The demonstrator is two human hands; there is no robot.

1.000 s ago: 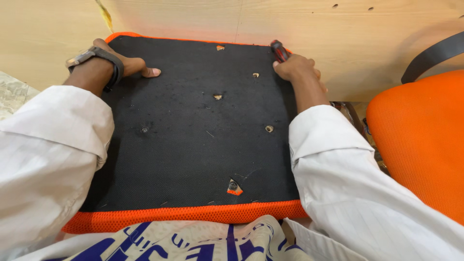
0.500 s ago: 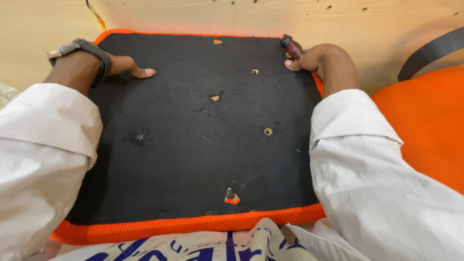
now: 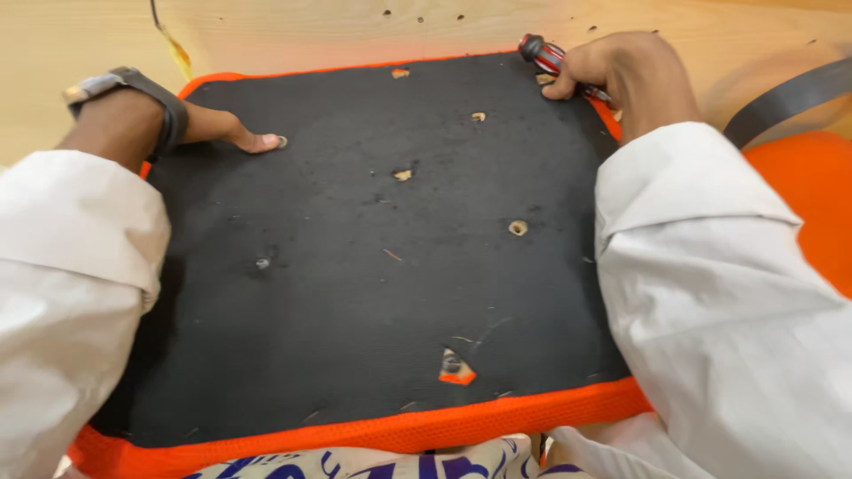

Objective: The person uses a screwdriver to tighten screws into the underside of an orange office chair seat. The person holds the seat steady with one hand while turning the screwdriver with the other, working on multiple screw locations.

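Right now I have the seat cushion [image 3: 373, 275] lying upside down across my lap, its black fabric underside [image 3: 355, 337] facing up and the orange mesh edge [image 3: 390, 433] nearest me, with the wooden surface [image 3: 293, 31] just beyond its far edge. My left hand [image 3: 213, 129] rests on the cushion's far left corner, thumb pressed flat on the black fabric; how its other fingers lie I cannot tell, since the wrist and its dark wrist strap [image 3: 133, 89] hide them. My right hand [image 3: 621, 75] is at the cushion's far right corner, fingers curled tight around a screwdriver [image 3: 546, 55] whose red-and-black handle sticks out toward the cushion's far edge; its tip is hidden under my hand. Several small holes [image 3: 517, 228] are scattered across the middle of the underside, and a torn spot [image 3: 455, 368] shows orange close to the near edge. I judge the step in hand as bracing the cushion. The next move, I think, calls for firm left-hand pressure so the cushion cannot slide, and a careful lining-up of the tip.
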